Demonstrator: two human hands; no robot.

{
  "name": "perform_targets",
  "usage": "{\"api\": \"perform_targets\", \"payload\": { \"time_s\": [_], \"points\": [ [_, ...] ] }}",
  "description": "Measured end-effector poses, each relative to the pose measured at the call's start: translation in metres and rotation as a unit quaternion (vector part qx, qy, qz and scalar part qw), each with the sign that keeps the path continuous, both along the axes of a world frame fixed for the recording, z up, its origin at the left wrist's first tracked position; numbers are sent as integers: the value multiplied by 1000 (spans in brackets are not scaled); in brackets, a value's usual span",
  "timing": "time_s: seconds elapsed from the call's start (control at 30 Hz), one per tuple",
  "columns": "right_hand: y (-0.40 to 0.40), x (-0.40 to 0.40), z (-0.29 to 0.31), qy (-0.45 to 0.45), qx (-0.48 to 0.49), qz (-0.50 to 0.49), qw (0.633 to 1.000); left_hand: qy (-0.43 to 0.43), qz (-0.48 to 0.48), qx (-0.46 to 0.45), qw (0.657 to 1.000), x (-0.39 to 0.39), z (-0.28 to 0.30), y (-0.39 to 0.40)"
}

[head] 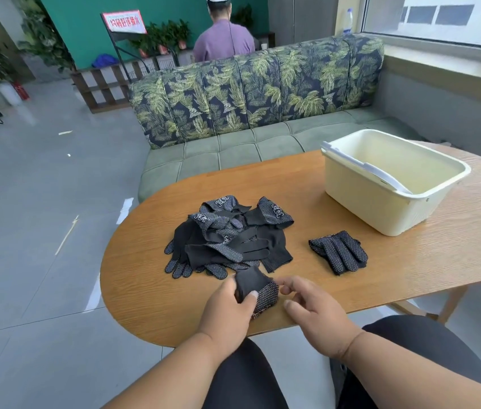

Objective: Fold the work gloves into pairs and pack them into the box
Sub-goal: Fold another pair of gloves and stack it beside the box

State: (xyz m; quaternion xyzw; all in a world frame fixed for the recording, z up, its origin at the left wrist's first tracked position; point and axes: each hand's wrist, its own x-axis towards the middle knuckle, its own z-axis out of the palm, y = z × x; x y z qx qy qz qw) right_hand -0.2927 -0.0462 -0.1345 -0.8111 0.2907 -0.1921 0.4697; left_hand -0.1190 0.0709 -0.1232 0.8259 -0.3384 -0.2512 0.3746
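Where the rounded end of the oval, orange-brown wood-grain table (336,255) curves toward the person, a folded bundle of black knit work gloves (258,290) sits near the table's edge, its soft fabric bunched into a compact lump with one face covered in small pale grip dots. The left hand (230,311) grips this bundle, thumb pressed across the plain knit top and fingers wrapped around its left side. The right hand (313,308) lies just beside the bundle on the right; its fingers are curled loosely, the fingertips near the dotted fabric, and whether they actually pinch it cannot be told.

Beyond the bundle lies a loose heap of black dotted knit gloves (227,237), limp and overlapping, some palms up showing the dot pattern, some cuffs bearing a woven white-and-red mark. To the right of the heap, well apart from it, a flattened pair of black dotted gloves (339,252) rests with fingers splayed toward the person.

Farther back on the right stands the cream-coloured rectangular plastic box (380,208), smooth-walled with rounded corners and a rolled rim; a pale bluish-white handle lies across its opening, and no gloves show inside.

Behind the table runs a green quilted sofa (233,149) with a leaf-printed back cushion, on a glossy grey tiled floor (41,202).
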Motion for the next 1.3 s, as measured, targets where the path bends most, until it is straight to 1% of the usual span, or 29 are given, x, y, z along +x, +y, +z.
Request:
{"api": "perform_targets", "payload": {
  "time_s": [0.1,0.17,0.23,0.33,0.4,0.43,0.47,0.5,0.57,0.6,0.73,0.8,0.87,0.97,1.07,1.13,1.2,1.23,1.3],
  "points": [
    [-1,3,-3,57,-93,42,993,-29,67,-17,997,8,-6,-4],
    [-2,5,-3,68,-122,44,989,-83,80,-17,993,10,-7,-5],
    [-2,6,-4,75,-135,43,987,-156,73,-18,985,10,-7,-4],
    [-2,6,-7,82,-153,44,984,-284,27,-46,957,9,-7,0],
    [-2,7,-8,83,-160,44,983,-373,-40,-73,924,9,-8,3],
    [-2,8,-8,83,-162,43,982,-406,-77,-81,907,9,-9,5],
    [-2,9,-9,83,-165,41,982,-422,-108,-78,897,9,-9,8],
    [-2,9,-9,82,-166,39,982,-417,-131,-57,898,9,-9,11],
    [-2,10,-8,83,-171,39,981,-383,-158,-4,910,11,-9,17],
    [-1,10,-9,83,-174,38,981,-370,-168,9,914,13,-10,18],
    [1,12,-7,96,-184,33,978,-356,-180,1,917,20,-8,18],
    [2,15,-3,106,-202,43,973,-353,-170,-4,920,22,-7,16],
    [2,19,0,120,-207,48,970,-330,-151,-15,932,22,-4,14],
    [3,22,1,127,-202,32,971,-281,-160,-15,946,20,3,13],
    [3,23,4,77,-219,-7,973,-207,-179,-21,962,14,6,17],
    [1,22,6,48,-221,-23,974,-145,-156,-37,976,14,3,18],
    [-1,19,12,29,-170,-27,985,-64,-115,-65,989,15,4,14],
    [-1,17,17,17,-116,-32,993,-24,-97,-80,992,15,7,11],
    [-1,14,26,-20,26,-43,999,33,-81,-108,990,15,13,6]
  ]
}}
